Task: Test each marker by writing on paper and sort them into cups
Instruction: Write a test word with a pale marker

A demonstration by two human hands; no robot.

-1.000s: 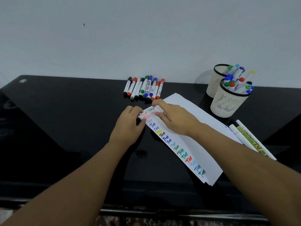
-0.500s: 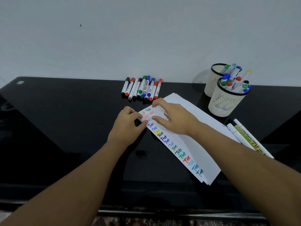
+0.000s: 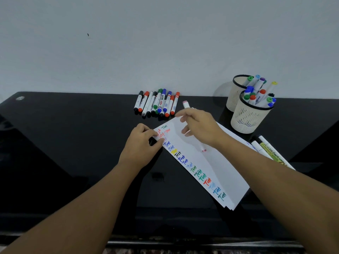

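My right hand (image 3: 201, 128) grips a white marker with pink ends (image 3: 186, 104) above the paper (image 3: 216, 167). The marker's upper end points at the wall and its lower end hangs just over the sheet. My left hand (image 3: 141, 145) pinches the paper's near-left corner with curled fingers. Many coloured "Test" words run down the left edge of the paper. A row of several capped markers (image 3: 157, 103) lies by the wall. Two cream mesh cups stand at the right, the front cup (image 3: 247, 119) and the back cup (image 3: 232, 99), both with markers in them.
The black glossy table (image 3: 73, 143) meets a white wall at the back. A few long markers (image 3: 268, 153) lie right of the paper, partly behind my right forearm. The paper is a stack of a few sheets lying at an angle.
My right hand has lifted off the paper toward the cups and now holds a pink-ended marker. My left hand stays at the paper's corner.
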